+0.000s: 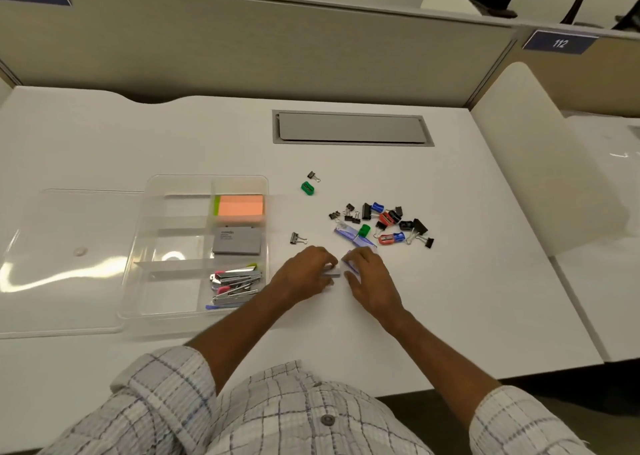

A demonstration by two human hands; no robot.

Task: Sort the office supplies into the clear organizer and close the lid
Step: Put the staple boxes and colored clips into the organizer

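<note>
**Desk lot: office supplies, part-sorted**

Left hand (304, 272): fingers curled and held close together, tips pinching a small grey box (330, 275) that lay on the white desk (450, 281).

Right hand (369, 276): fingers bent, tips gripping a lilac packet (349, 264). The tips of both hands nearly met, with the grey box low between them.

Just beyond the right fingertips: further lilac packets (353, 237), lying flat.

Farther beyond those fingertips and to their right: a loose pile of binder clips and sharpeners (384, 220) in black, blue, red and green.

Just beyond the left fingertips: a single binder clip (298, 238). Well beyond them lay a green sharpener (307, 188), with a small black clip (313, 176) close behind it.

To the left of the left fingers: the clear organizer (207, 180), open. Its right-hand column held three lots:
- nearest compartment — staplers (235, 283), heaped together
- middle compartment — a grey card box (237, 241)
- farthest compartment — orange sticky notes (240, 208)

The lid (69, 246) lay flat on the desk on the side of the organizer away from the fingers, right up against it.
</note>
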